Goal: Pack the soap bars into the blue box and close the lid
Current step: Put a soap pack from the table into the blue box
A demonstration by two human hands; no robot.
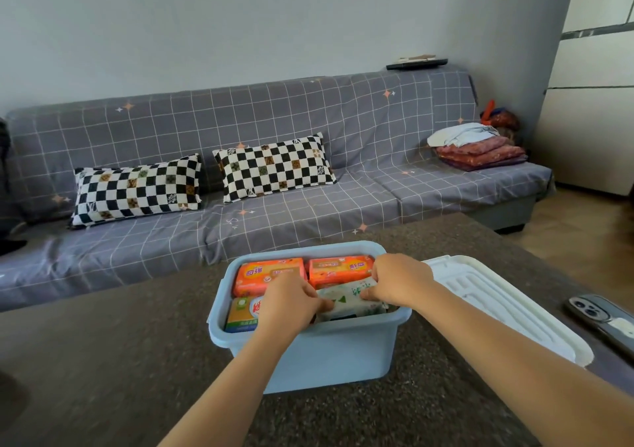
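Over by the wall, at twelve o'clock, a grey checked sofa (308, 179) carries two chequered pillows (274, 167) and folded cloths (477, 150) at its two o'clock end. Nearer, a speckled brown table (103, 361) holds the blue box (329, 354), lid off. That white lid (497, 306) lies flat just beside the box at three o'clock, with a phone (600, 323) beyond it. Inside the box, two orange bars (267, 273) fill the twelve o'clock side and a yellow bar (242, 314) sits at nine o'clock. The left hand (291, 302) and right hand (401, 282) both have fingers curled, pinching a white-green bar (350, 301) at the box's four o'clock corner.
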